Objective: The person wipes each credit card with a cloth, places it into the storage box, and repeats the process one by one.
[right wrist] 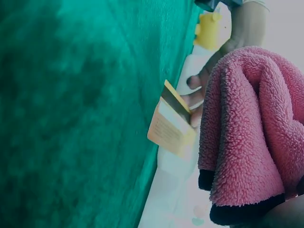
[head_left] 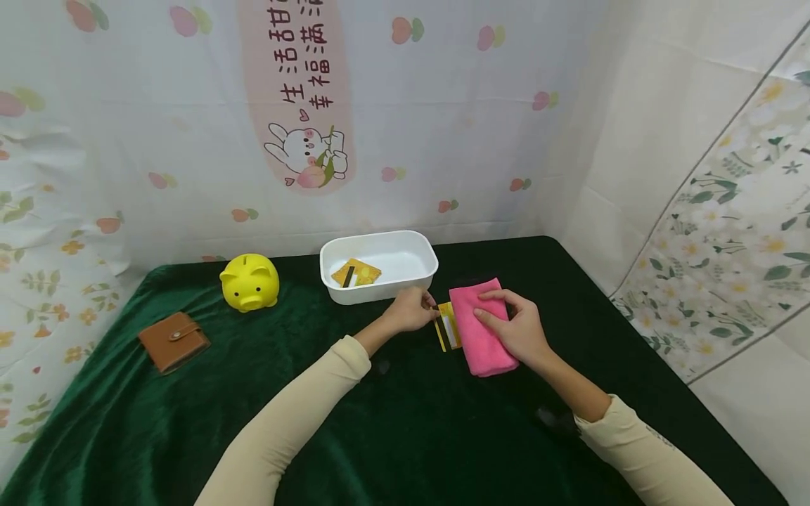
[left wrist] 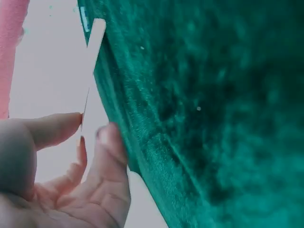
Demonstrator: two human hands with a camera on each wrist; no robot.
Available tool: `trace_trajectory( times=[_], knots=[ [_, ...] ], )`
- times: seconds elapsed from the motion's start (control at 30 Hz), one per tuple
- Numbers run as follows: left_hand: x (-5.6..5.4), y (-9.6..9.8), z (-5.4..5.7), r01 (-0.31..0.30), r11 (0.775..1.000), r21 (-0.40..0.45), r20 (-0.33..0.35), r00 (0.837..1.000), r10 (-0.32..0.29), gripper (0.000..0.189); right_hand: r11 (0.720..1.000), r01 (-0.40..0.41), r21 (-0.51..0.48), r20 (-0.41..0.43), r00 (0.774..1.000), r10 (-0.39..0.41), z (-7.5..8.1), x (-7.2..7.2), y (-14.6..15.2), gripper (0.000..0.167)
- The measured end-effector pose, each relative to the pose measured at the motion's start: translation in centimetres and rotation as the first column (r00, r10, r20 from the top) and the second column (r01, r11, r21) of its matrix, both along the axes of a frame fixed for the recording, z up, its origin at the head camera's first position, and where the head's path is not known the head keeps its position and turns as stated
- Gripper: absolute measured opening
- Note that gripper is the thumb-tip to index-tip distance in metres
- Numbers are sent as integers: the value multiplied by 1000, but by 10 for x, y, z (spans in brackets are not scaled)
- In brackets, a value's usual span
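Note:
My left hand (head_left: pixel 410 310) pinches a yellow bank card (head_left: pixel 451 325) by its edge between thumb and finger. The card stands tilted just above the green cloth, its dark stripe and white band showing in the right wrist view (right wrist: pixel 172 124). In the left wrist view the card (left wrist: pixel 96 42) appears nearly edge-on. My right hand (head_left: pixel 517 330) grips a folded pink towel (head_left: pixel 484 355), fingers over its front. The towel lies right beside the card and overlaps its right side in the head view; whether they touch cannot be told.
Behind my left hand stands a white tray (head_left: pixel 414 257) with yellow bank cards (head_left: pixel 361 272) in it. A yellow piggy bank (head_left: pixel 250 284) and a brown wallet (head_left: pixel 171 344) are on the left of the green-covered table (head_left: pixel 380 436). Patterned curtains (head_left: pixel 443 126) rise behind it.

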State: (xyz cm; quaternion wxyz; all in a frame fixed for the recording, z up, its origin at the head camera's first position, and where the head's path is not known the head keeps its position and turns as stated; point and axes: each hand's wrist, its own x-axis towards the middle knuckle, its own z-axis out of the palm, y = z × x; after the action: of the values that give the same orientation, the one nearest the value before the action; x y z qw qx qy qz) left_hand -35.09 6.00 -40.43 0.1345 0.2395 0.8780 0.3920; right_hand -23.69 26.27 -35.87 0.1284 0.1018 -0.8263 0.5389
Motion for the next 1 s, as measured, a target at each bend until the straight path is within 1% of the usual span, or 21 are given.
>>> trace_trajectory(
  times=[0.1, 0.2, 0.3, 0.43, 0.5, 0.53, 0.63, 0.67, 0.73, 0.8, 0.87, 0.93, 1.0],
  knots=[
    [5, -8, 4, -20, 996, 81, 42, 999, 17, 13, 1000, -18, -21, -3, 1000, 18, -12, -6, 1, 24],
    [11, -19, 12, -32, 991, 127, 74, 997, 22, 10, 999, -28, -41, -4, 1000, 28, -26, -14, 2, 25],
    [17, -29, 17, -20, 992, 121, 83, 997, 10, 9, 999, -31, -36, -6, 999, 31, -31, -16, 1, 25],
    [26, -45, 21, -2, 993, 115, 120, 993, -12, 9, 998, -45, -37, -14, 999, 44, -34, -17, -3, 25],
    [29, -54, 22, -7, 990, 141, 156, 988, -15, 10, 997, -63, -48, -20, 998, 62, -34, -17, -8, 25],
    [31, -58, 21, -8, 987, 164, 179, 984, -21, 14, 996, -70, -50, -24, 997, 69, -33, -17, -10, 25],
    [37, -71, 20, -19, 975, 220, 235, 971, -34, 28, 993, -101, -59, -36, 994, 99, -20, -12, -21, 24],
    [39, -75, 18, -26, 971, 240, 250, 967, -36, 30, 992, -109, -62, -38, 994, 106, -15, -10, -25, 23],
    [43, -84, 17, -47, 960, 276, 273, 961, -32, 29, 990, -122, -67, -37, 992, 120, -5, -6, -34, 23],
    [47, -93, 16, -91, 943, 321, 301, 954, -11, 25, 988, -135, -79, -28, 991, 133, 2, -3, -41, 23],
    [50, -100, 15, -155, 913, 378, 337, 941, 20, 21, 985, -145, -89, -20, 989, 143, 6, -3, -48, 23],
    [52, -105, 16, -227, 869, 440, 376, 925, 52, 19, 983, -153, -98, -23, 988, 152, 9, -3, -53, 23],
    [55, -108, 17, -293, 814, 502, 410, 909, 75, 18, 982, -159, -102, -43, 987, 155, 10, -3, -58, 23]
  ],
)
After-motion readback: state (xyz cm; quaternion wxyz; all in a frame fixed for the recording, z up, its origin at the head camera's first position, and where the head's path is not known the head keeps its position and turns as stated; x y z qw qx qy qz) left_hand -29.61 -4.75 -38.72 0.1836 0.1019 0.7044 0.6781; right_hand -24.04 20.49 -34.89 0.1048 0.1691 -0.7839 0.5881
